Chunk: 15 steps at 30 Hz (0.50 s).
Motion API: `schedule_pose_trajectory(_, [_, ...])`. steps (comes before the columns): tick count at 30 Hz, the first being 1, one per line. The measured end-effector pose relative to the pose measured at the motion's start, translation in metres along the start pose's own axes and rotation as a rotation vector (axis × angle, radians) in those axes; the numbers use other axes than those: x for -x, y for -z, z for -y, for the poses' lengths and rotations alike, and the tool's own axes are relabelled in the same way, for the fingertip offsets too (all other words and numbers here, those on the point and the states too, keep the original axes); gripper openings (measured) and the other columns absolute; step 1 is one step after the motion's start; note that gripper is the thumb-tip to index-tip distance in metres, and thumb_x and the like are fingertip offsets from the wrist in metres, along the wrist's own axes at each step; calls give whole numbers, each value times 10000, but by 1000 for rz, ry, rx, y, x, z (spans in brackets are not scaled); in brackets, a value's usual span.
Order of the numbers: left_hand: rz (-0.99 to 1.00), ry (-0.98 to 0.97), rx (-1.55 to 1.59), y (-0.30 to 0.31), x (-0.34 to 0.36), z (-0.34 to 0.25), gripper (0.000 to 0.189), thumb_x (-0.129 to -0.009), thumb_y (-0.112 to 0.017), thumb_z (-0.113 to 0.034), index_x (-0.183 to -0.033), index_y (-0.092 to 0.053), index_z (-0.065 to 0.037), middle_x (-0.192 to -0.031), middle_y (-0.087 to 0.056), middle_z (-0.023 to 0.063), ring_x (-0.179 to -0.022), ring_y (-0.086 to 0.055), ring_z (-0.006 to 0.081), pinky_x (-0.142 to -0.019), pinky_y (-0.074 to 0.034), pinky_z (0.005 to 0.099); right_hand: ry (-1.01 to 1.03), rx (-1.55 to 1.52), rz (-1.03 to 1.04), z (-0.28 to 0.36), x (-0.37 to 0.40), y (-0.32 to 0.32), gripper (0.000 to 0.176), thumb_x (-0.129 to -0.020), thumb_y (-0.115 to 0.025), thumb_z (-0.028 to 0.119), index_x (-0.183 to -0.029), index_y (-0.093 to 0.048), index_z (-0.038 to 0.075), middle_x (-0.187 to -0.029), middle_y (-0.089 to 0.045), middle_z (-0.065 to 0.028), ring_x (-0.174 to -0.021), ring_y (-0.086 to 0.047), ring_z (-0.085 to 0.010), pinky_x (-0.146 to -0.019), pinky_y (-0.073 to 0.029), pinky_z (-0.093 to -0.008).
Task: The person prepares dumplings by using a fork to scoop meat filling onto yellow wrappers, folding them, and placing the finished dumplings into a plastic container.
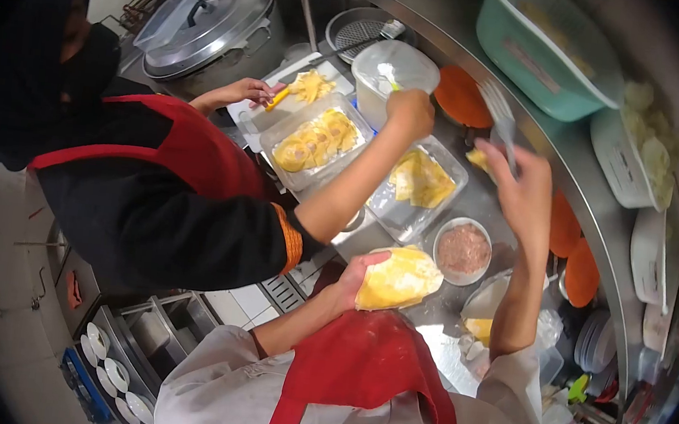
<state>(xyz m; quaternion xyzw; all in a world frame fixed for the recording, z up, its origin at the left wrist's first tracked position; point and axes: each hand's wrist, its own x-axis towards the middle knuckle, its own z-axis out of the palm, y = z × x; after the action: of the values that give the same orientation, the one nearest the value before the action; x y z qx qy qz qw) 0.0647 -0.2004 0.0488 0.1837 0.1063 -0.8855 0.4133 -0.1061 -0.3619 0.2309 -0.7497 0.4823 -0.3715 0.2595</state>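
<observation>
My left hand (346,285) holds a flat yellow dough round (400,279) over the steel counter (483,201). Raised above the counter, my right hand (525,193) grips a fork (500,117) with its tines pointing away. Between both hands sits a small metal bowl of pinkish-brown filling (462,250). A clear tray (422,189) with a few folded yellow pieces lies just beyond the bowl. A co-worker in black with a red apron reaches a hand (410,111) to a clear lidded container (392,68).
A second tray of folded yellow pieces (314,140) sits by the co-worker, whose other hand (245,88) is at a white board. Orange lids (461,97), a teal tub (551,52), a large lidded pot (210,28) and a strainer (361,30) ring the counter.
</observation>
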Motion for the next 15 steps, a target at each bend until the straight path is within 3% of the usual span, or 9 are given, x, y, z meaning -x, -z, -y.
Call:
schedule_pose_trajectory(3, [-25,-20,-6,5,4,-2,528,-943,-442,-265,-1369,-383,42,-1355,-481,228,-1226,-504,361,-1064,-373,460,273,126,79,14,-74,-49,187,-836,-623,140,-886,-638,-39,-812,-628,-240,-755,-611,-394,-684,-470,-409])
schedule_pose_trajectory(5, [-43,-19,4,10,7,-4,532,-926,-480,-262,-1365,-394,27,-1339,-495,224,-1203,-522,360,-1034,-403,470,337,177,151,28,-115,-87,144,-822,-601,107,-860,-611,-32,-819,-632,-243,-835,-592,-440,-733,-464,-476])
schedule_pose_trajectory(6, [-60,-19,26,10,9,-3,534,-924,-488,-262,-1361,-396,30,-1335,-498,225,-1196,-527,359,-1029,-409,470,321,190,191,26,-138,-113,124,-807,-598,89,-861,-619,-20,-820,-634,-251,-852,-603,-433,-759,-463,-500])
schedule_pose_trajectory(9, [-102,-34,71,16,14,-1,539,-919,-501,-268,-1350,-400,40,-1325,-504,228,-1178,-539,356,-1015,-425,467,344,295,297,49,-183,-162,190,-812,-648,127,-957,-661,4,-871,-669,-217,-876,-641,-387,-775,-494,-455])
schedule_pose_trajectory(15, [-104,-145,158,25,24,2,527,-926,-479,-294,-1324,-431,48,-1285,-540,227,-1136,-570,355,-995,-446,461,250,217,404,28,-230,-259,219,-830,-678,213,-944,-702,28,-938,-676,-215,-946,-643,-381,-845,-505,-445])
